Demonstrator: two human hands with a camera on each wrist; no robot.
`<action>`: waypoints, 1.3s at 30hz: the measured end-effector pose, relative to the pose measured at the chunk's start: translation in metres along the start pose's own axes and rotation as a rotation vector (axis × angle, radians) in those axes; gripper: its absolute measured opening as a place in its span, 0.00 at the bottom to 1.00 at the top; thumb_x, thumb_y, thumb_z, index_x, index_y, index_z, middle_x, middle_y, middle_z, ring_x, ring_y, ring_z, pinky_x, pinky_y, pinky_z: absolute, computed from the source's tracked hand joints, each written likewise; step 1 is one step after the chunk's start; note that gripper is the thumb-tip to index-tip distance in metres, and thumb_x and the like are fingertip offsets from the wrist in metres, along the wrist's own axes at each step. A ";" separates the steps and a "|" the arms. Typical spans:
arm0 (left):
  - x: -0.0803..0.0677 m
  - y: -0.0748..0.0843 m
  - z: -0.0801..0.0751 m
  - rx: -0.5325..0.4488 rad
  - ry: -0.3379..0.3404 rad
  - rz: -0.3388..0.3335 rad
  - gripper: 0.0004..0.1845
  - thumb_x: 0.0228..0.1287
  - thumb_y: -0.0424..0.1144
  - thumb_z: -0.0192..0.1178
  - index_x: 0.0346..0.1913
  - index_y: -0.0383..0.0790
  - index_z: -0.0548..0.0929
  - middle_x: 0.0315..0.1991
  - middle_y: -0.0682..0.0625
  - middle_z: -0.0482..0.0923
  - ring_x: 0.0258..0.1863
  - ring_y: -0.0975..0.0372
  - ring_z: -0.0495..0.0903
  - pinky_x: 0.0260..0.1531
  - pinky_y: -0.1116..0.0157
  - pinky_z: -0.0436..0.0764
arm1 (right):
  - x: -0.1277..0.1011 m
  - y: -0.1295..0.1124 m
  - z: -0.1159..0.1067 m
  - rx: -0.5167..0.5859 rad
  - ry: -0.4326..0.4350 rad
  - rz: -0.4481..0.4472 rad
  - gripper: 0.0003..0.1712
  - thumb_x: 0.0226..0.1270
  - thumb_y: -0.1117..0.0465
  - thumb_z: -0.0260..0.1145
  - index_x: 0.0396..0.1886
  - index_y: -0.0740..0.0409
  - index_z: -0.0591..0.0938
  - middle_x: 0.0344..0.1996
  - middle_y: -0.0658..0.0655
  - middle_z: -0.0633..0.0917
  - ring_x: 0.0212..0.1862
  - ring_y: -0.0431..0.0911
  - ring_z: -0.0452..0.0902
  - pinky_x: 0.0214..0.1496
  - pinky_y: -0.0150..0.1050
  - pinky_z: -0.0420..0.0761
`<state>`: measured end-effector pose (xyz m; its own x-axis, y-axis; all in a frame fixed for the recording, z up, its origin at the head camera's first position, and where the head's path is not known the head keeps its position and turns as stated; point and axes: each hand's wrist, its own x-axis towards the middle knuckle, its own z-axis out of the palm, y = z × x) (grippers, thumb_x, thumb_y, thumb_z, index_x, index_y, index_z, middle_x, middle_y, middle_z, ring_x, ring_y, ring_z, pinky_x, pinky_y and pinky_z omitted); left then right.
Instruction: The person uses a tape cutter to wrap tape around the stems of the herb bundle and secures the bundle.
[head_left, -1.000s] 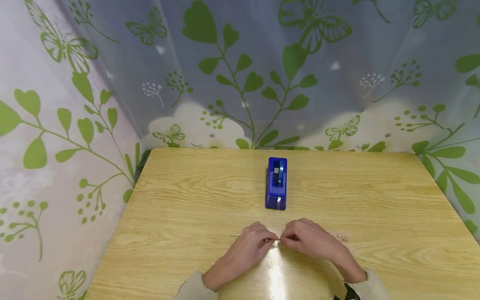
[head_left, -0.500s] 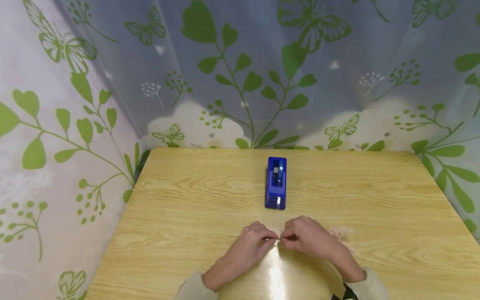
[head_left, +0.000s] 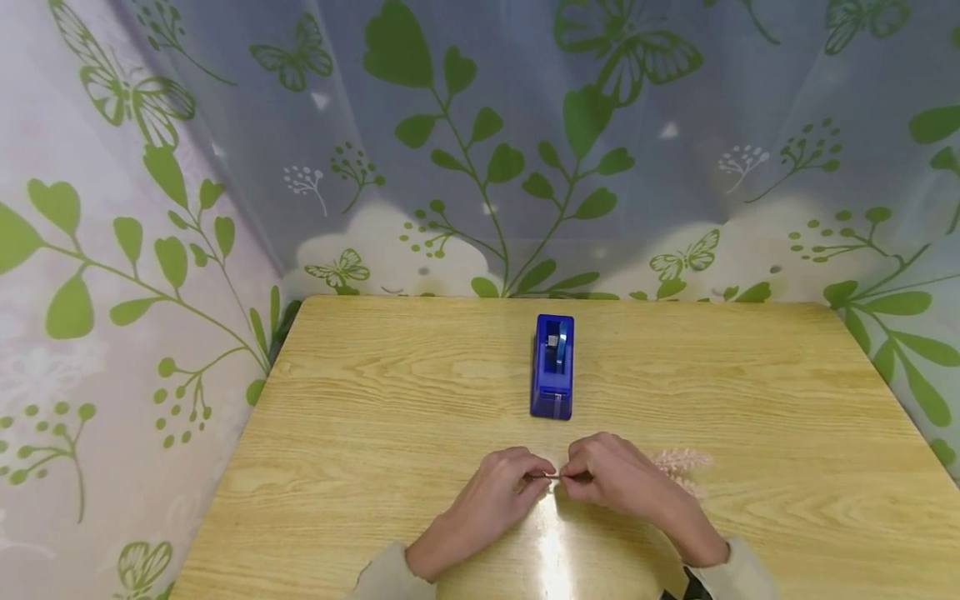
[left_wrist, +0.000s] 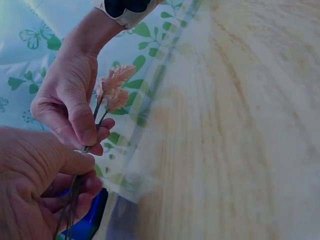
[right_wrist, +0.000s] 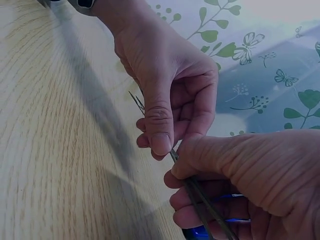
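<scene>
1. The left hand (head_left: pixel 491 500) pinches a bundle of thin dark stems (right_wrist: pixel 200 200) between thumb and forefinger, the other fingers curled under it.
2. The right hand (head_left: pixel 622 483) pinches the same stems just beside the left, so the two thumbs nearly meet over the near middle of the surface (head_left: pixel 375 417).
3. The stems run sideways between the hands, slightly above the wood or resting on it; which one, the views do not settle. Their pink fluffy flower heads (head_left: pixel 678 461) stick out past the right hand.
4. The work appears to be gathering or binding these stems at the pinch. To do it well, I judge that both grips should stay close together and firm, keeping the stems parallel and even so none slips out, with the flower heads kept clear of the fingers.
5. A blue tape dispenser (head_left: pixel 552 366) stands upright beyond the hands, near but apart from them, its cutter end facing the person.
6. Whether a piece of tape already lies around the stems cannot be made out: the pinch point is covered by thumbs in all three views.
7. How many stems there are is unclear. Both wrist views are dim, and their lower ends are cut off by the picture edges.
8. A leaf-and-butterfly printed curtain (head_left: pixel 480 150) backs the surface.
</scene>
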<state>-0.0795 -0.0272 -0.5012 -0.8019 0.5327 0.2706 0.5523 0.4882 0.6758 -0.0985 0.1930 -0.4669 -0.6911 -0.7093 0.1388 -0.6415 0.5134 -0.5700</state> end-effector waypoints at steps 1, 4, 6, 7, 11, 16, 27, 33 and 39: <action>0.001 0.000 -0.001 -0.002 -0.010 -0.001 0.07 0.66 0.29 0.70 0.45 0.38 0.90 0.37 0.51 0.88 0.33 0.73 0.79 0.34 0.83 0.77 | 0.000 0.000 0.000 0.005 0.001 0.001 0.21 0.59 0.72 0.70 0.16 0.43 0.79 0.19 0.35 0.69 0.23 0.26 0.59 0.21 0.24 0.64; 0.006 0.001 -0.003 -0.011 -0.049 0.001 0.07 0.65 0.27 0.70 0.45 0.35 0.90 0.37 0.49 0.88 0.32 0.73 0.80 0.34 0.84 0.77 | 0.000 0.001 0.001 0.018 0.000 0.002 0.19 0.58 0.73 0.70 0.18 0.44 0.81 0.19 0.36 0.70 0.23 0.26 0.59 0.22 0.24 0.64; 0.009 0.001 -0.004 -0.012 -0.084 -0.005 0.08 0.63 0.25 0.70 0.44 0.34 0.90 0.37 0.49 0.88 0.33 0.74 0.82 0.35 0.84 0.77 | 0.000 0.001 0.002 0.015 0.005 -0.009 0.19 0.57 0.73 0.70 0.18 0.44 0.81 0.19 0.36 0.70 0.23 0.26 0.59 0.22 0.23 0.64; 0.011 0.001 -0.006 -0.010 -0.098 -0.006 0.07 0.63 0.25 0.70 0.43 0.34 0.90 0.36 0.49 0.89 0.33 0.74 0.82 0.35 0.84 0.77 | 0.000 0.002 0.002 0.009 0.012 -0.020 0.19 0.57 0.73 0.70 0.18 0.44 0.81 0.19 0.36 0.69 0.23 0.26 0.59 0.22 0.23 0.64; 0.015 0.000 -0.010 0.004 -0.141 -0.014 0.07 0.62 0.25 0.71 0.41 0.35 0.92 0.35 0.51 0.89 0.31 0.75 0.81 0.34 0.83 0.77 | 0.002 0.003 0.004 0.001 0.040 -0.064 0.21 0.55 0.74 0.71 0.15 0.44 0.77 0.18 0.36 0.68 0.24 0.25 0.57 0.21 0.21 0.61; 0.014 -0.002 -0.011 0.033 -0.163 0.026 0.07 0.64 0.27 0.71 0.43 0.36 0.93 0.33 0.51 0.87 0.31 0.73 0.78 0.34 0.83 0.75 | 0.004 0.002 0.001 0.071 -0.033 -0.013 0.19 0.59 0.73 0.70 0.16 0.46 0.79 0.18 0.35 0.68 0.23 0.26 0.58 0.22 0.23 0.61; 0.009 -0.009 -0.007 0.034 -0.128 0.109 0.06 0.67 0.28 0.69 0.44 0.34 0.92 0.31 0.51 0.81 0.31 0.72 0.74 0.33 0.84 0.73 | 0.008 0.012 -0.013 0.421 -0.388 0.184 0.16 0.82 0.66 0.56 0.34 0.60 0.87 0.19 0.50 0.83 0.20 0.36 0.77 0.28 0.30 0.78; 0.007 -0.006 -0.003 0.046 -0.108 0.118 0.06 0.66 0.26 0.69 0.42 0.35 0.93 0.30 0.52 0.79 0.30 0.73 0.73 0.32 0.85 0.73 | 0.006 0.016 -0.010 0.371 -0.314 0.124 0.12 0.76 0.66 0.65 0.31 0.57 0.90 0.14 0.42 0.79 0.18 0.29 0.71 0.23 0.26 0.72; 0.010 -0.007 -0.003 -0.017 -0.080 0.067 0.07 0.63 0.26 0.71 0.43 0.34 0.93 0.29 0.52 0.77 0.28 0.74 0.71 0.28 0.83 0.74 | 0.010 0.019 -0.010 0.362 -0.277 0.135 0.14 0.71 0.69 0.66 0.24 0.57 0.88 0.13 0.35 0.72 0.17 0.27 0.64 0.21 0.24 0.62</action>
<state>-0.0925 -0.0277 -0.5013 -0.7423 0.6175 0.2601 0.5992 0.4381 0.6701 -0.1206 0.2006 -0.4678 -0.6139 -0.7751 -0.1496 -0.3607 0.4440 -0.8203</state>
